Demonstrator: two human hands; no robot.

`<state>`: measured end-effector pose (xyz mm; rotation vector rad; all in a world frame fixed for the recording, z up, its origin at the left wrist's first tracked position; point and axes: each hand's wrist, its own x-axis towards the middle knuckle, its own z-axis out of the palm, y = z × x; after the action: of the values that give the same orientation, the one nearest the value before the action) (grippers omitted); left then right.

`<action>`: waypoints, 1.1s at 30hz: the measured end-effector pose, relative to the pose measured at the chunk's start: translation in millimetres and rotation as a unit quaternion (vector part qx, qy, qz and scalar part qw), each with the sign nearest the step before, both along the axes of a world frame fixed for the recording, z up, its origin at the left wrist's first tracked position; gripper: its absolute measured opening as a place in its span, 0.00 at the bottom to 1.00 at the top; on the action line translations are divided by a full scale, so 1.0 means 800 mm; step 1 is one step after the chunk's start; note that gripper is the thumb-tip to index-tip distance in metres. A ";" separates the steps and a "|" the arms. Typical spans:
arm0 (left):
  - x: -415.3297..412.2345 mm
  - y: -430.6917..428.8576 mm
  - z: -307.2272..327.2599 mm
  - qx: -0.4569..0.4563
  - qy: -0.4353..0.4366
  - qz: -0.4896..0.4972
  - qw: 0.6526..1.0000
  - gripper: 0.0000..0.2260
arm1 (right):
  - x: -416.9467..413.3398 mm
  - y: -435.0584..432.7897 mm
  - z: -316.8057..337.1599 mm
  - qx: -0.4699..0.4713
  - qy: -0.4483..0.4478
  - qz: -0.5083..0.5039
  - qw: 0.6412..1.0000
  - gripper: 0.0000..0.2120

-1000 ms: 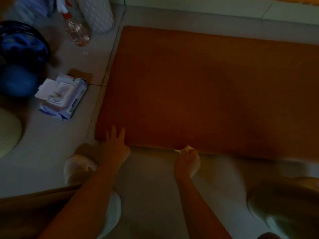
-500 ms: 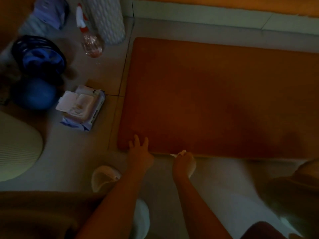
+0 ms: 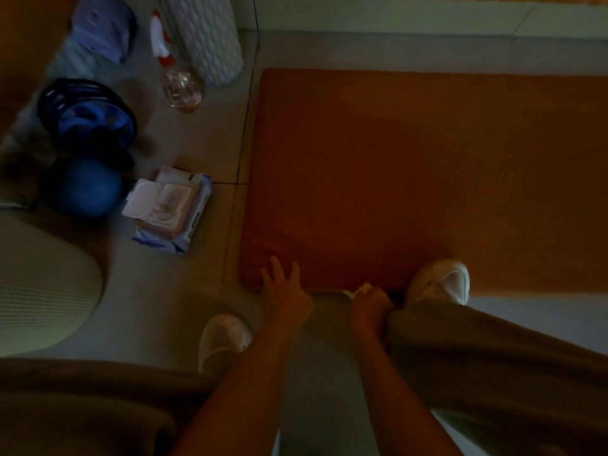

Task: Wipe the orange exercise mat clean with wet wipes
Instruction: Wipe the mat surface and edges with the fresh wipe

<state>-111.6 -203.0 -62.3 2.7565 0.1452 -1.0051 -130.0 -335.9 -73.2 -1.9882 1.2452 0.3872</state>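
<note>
Mat (image 3: 411, 166) looks soft and light, so steady its corner with your open left hand (image 3: 283, 291) while your right hand (image 3: 370, 302) pinches the limp wipe (image 3: 360, 288).

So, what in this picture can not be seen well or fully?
Head view:
- wet wipe: only a white corner shows; the right hand curls round the rest.
- orange mat: right end cut off by the frame edge; part of the near edge hidden by the white shoe.
- wipes pack: label too dim and small to read.
- left hand: dim light hides whether its fingertips press the mat.
</note>
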 end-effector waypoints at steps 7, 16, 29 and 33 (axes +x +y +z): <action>-0.002 0.009 -0.002 -0.029 -0.025 0.004 0.999 0.30 | -0.018 0.016 -0.015 0.000 -0.098 -0.034 0.995 0.19; -0.031 0.163 -0.038 0.009 -0.091 0.138 0.986 0.27 | -0.017 0.143 -0.023 -0.017 -0.135 0.133 0.982 0.12; -0.045 0.201 -0.055 -0.020 -0.162 0.111 0.980 0.25 | 0.004 0.230 -0.004 -0.155 -0.221 0.443 0.855 0.13; -0.041 0.201 -0.050 -0.022 -0.205 0.125 0.970 0.24 | 0.051 0.230 -0.006 -0.209 -0.251 0.483 0.813 0.14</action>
<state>-144.8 -42.1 -102.4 2.7453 0.3852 -0.3609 -89.4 -151.8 -78.0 -2.7570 -0.1164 0.0197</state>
